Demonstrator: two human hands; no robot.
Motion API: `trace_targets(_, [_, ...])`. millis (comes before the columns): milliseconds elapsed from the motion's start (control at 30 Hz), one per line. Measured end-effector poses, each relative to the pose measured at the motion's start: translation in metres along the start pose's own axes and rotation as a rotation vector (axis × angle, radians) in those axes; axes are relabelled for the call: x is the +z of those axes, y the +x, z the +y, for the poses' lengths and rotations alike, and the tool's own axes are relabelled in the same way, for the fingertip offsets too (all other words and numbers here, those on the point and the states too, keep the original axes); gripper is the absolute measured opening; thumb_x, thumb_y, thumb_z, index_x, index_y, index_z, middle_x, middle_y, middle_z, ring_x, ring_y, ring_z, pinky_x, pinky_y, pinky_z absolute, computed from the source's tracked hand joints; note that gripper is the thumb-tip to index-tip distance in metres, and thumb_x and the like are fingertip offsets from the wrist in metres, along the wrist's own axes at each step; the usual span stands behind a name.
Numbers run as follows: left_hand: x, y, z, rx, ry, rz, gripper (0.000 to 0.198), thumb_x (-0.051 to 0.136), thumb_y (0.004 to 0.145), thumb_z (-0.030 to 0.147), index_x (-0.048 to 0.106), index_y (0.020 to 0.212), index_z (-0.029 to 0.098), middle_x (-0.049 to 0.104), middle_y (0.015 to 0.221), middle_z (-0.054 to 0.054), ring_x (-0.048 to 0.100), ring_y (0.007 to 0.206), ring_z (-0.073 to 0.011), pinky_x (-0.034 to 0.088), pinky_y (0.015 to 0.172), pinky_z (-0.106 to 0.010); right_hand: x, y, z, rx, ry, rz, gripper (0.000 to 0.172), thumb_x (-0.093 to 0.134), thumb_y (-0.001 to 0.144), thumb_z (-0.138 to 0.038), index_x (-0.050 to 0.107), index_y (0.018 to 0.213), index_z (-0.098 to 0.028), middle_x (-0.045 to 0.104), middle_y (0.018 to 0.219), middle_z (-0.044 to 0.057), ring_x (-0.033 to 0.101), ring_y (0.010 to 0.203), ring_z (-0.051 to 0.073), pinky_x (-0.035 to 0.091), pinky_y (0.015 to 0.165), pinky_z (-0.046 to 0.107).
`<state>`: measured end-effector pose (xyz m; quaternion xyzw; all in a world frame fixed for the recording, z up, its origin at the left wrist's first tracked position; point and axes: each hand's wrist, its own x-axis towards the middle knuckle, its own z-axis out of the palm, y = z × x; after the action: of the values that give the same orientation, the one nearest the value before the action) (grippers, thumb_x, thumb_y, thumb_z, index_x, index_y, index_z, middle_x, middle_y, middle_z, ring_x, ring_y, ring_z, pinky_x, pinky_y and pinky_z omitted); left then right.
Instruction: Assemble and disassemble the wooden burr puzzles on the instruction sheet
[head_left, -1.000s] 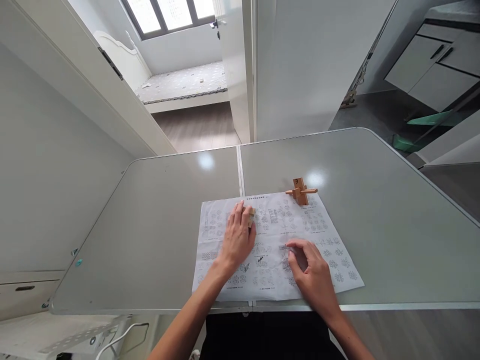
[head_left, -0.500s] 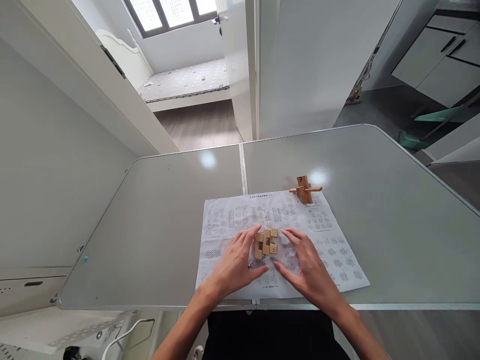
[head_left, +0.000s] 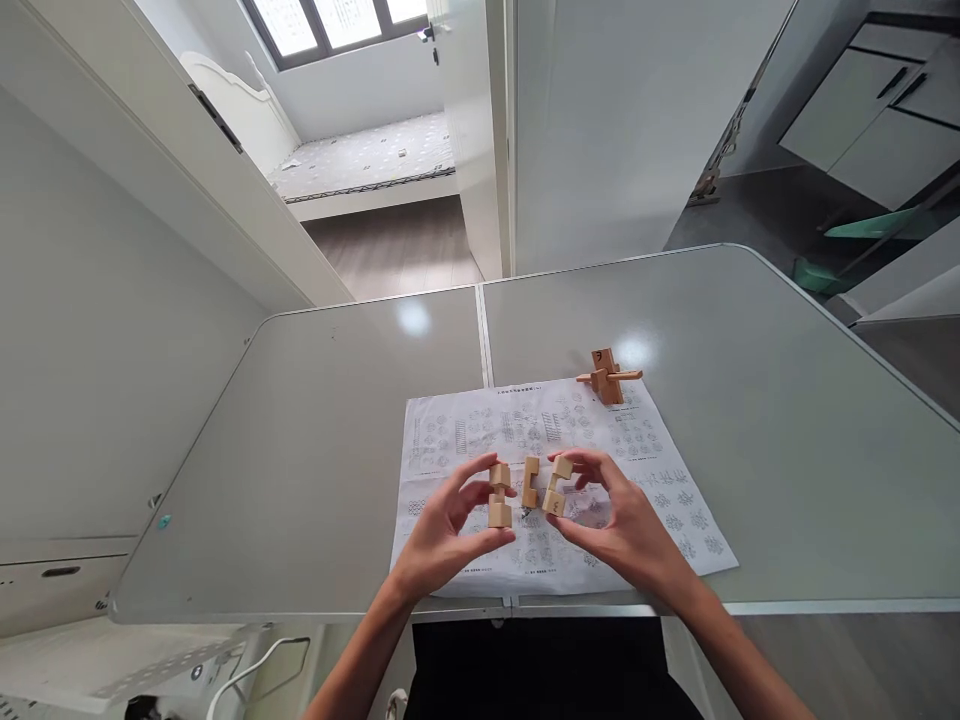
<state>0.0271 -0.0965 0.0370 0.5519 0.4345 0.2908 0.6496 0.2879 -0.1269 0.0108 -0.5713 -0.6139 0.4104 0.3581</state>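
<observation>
My left hand point(head_left: 448, 522) holds a notched light wooden block point(head_left: 500, 512) by its two ends, between thumb and fingers. A second notched block point(head_left: 555, 502), with a mark on its lower end, is gripped between the thumb and fingers of my right hand point(head_left: 616, 510). Between the two hands a third notched block point(head_left: 530, 468) lies on the printed paper sheet point(head_left: 442, 440), touched by neither. An assembled cross-shaped wooden piece point(head_left: 607, 385), redder in tone, stands at the paper's top right edge.
Under the paper is a grey table point(head_left: 322, 460) with a metal rim and a seam down its middle. Past its far edge are a door point(head_left: 474, 130) and a bed point(head_left: 375, 160). Green chair-like objects point(head_left: 817, 275) appear beyond the right side.
The wooden blocks, which stood together between my open hands, are now apart. Each hand has taken hold of one and moved it outward, while one stays in the middle.
</observation>
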Motion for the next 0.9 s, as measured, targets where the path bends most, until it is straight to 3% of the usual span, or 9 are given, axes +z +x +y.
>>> trace_targets(133, [0.000,-0.010,-0.006,-0.053,-0.256,-0.055,0.080,0.093,0.080,0.041,0.062,0.151,0.023,0.077,0.115,-0.012,0.068,0.107,-0.0258,0.052,0.085,-0.032,-0.004,-0.010,-0.028,-0.052,0.037,-0.048,0.054,0.077,0.090,-0.028,0.053,0.137,-0.034,0.069,0.126,0.004,0.069,0.104,0.025,0.060,0.096,0.044])
trace_targets(233, [0.006,-0.016,-0.008,-0.056,-0.366,-0.073,0.072,0.089,0.083,0.054,0.071,0.144,0.022,0.076,0.116,-0.011,0.069,0.104,-0.0253,0.052,0.093,-0.036,-0.006,-0.012,-0.050,-0.149,0.033,-0.102,0.055,0.075,0.091,-0.021,0.054,0.140,-0.035,0.065,0.131,0.004,0.067,0.108,0.023,0.059,0.099,0.040])
trace_targets(333, [0.012,-0.018,-0.005,-0.067,-0.457,-0.112,0.070,0.086,0.084,0.061,0.074,0.141,0.022,0.074,0.125,-0.014,0.068,0.119,-0.0314,0.050,0.107,-0.043,-0.007,-0.013,-0.066,-0.223,0.017,-0.191,0.069,0.075,0.090,-0.017,0.049,0.151,-0.037,0.058,0.142,0.005,0.062,0.129,0.025,0.056,0.109,0.039])
trace_targets(400, [0.013,-0.018,-0.002,-0.063,-0.468,-0.176,0.071,0.086,0.084,0.062,0.074,0.141,0.022,0.073,0.130,-0.015,0.067,0.125,-0.0348,0.051,0.109,-0.046,-0.008,-0.013,-0.073,-0.253,-0.031,-0.245,0.075,0.074,0.090,-0.015,0.046,0.156,-0.037,0.056,0.143,0.006,0.060,0.133,0.025,0.057,0.110,0.039])
trace_targets(567, [0.008,-0.015,-0.001,-0.065,-0.453,-0.397,0.078,0.087,0.083,0.060,0.067,0.147,0.019,0.075,0.127,-0.019,0.076,0.109,-0.0342,0.057,0.100,-0.046,-0.015,-0.014,-0.085,-0.314,-0.132,-0.333,0.079,0.077,0.087,-0.013,0.045,0.157,-0.033,0.059,0.139,0.008,0.062,0.127,0.026,0.060,0.106,0.042])
trace_targets(767, [0.007,-0.014,-0.002,-0.061,-0.481,-0.421,0.071,0.087,0.083,0.059,0.071,0.140,0.018,0.076,0.122,-0.016,0.078,0.103,-0.0338,0.060,0.096,-0.047,-0.022,-0.010,-0.097,-0.347,-0.150,-0.402,0.075,0.079,0.087,-0.011,0.047,0.151,-0.035,0.065,0.139,0.004,0.060,0.129,0.027,0.060,0.106,0.042])
trace_targets(900, [0.008,-0.013,0.001,-0.058,-0.483,-0.420,0.080,0.086,0.083,0.062,0.064,0.149,0.023,0.075,0.127,-0.015,0.078,0.106,-0.0343,0.060,0.098,-0.049,-0.024,-0.012,-0.099,-0.348,-0.128,-0.398,0.072,0.080,0.087,-0.011,0.048,0.146,-0.036,0.065,0.138,0.002,0.061,0.130,0.026,0.059,0.107,0.041])
